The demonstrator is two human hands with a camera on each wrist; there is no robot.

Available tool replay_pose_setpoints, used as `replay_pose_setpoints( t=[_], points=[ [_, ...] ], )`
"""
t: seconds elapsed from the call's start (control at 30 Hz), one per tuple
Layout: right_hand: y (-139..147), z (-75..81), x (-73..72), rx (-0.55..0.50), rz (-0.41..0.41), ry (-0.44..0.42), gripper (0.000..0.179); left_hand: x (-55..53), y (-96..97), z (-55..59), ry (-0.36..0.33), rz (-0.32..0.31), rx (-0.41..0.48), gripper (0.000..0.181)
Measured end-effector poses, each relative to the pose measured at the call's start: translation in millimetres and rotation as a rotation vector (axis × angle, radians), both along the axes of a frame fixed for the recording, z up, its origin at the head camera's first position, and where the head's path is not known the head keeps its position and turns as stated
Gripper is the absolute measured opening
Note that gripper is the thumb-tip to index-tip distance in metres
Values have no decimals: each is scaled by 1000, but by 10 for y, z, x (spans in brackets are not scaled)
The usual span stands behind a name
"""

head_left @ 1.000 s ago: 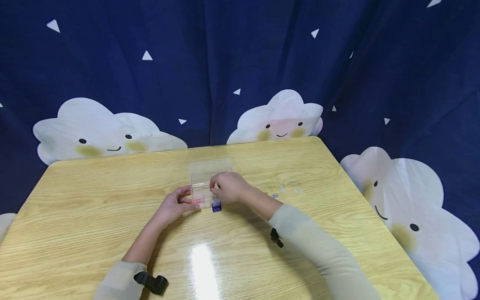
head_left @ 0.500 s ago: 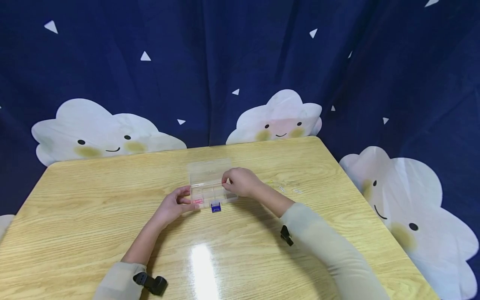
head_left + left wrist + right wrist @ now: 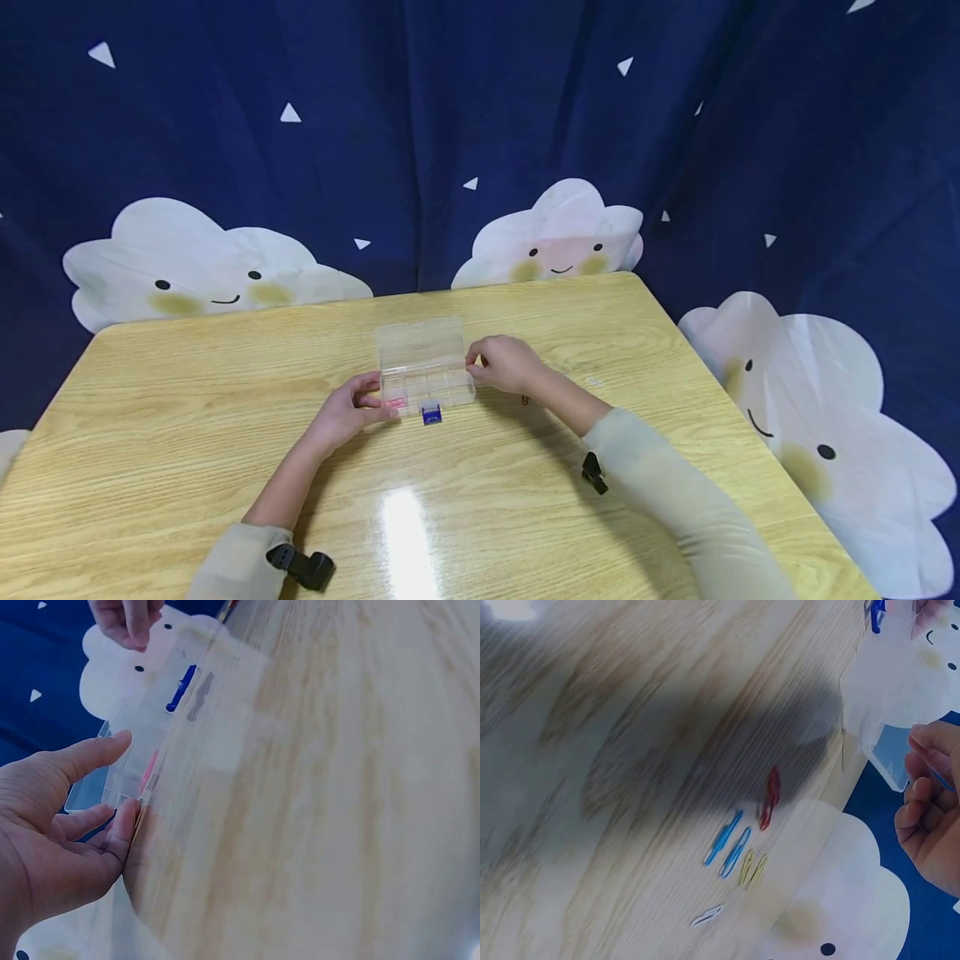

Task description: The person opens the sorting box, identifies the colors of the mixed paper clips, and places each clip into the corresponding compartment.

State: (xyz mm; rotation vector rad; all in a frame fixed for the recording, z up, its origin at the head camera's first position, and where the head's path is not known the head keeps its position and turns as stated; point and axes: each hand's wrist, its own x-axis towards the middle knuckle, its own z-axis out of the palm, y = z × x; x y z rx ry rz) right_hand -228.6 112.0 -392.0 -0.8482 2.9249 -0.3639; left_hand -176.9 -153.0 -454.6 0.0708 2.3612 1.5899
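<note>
A clear plastic compartment box [image 3: 450, 390] lies on the table with its lid [image 3: 420, 342] raised at the back. Its blue latch [image 3: 431, 414] hangs at the front. Pink paper clips [image 3: 396, 402] lie in the front left compartment. My left hand [image 3: 352, 414] holds the box by its left end, thumb toward the front corner. At the box's right rear corner is my right hand [image 3: 510, 364], thumb and forefinger brought together and the other fingers curled [image 3: 937, 802]. I cannot tell whether a small clip sits between those fingertips.
Right of the box, loose paper clips lie on the wooden table [image 3: 360, 500]: red clips [image 3: 770, 796], two blue, two yellow [image 3: 747, 867] and a white one [image 3: 706, 915]. A dark blue curtain [image 3: 420, 125] with clouds hangs behind the table.
My right hand has moved steadily rightward from over the middle of the box to its right end, uncovering the right compartments. The left hand and the box stay in place.
</note>
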Motion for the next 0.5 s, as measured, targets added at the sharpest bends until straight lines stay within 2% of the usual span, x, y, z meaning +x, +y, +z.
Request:
replay_pose_setpoints(
  t=[0.2,0.5],
  points=[
    [132,-23,8,9,-8,24,14,-7,-1,-12,9,-7,-5,78],
    [366,-51,19,-1,-55,-22,14,9,5,8,15,-5,-4,77]
  ],
)
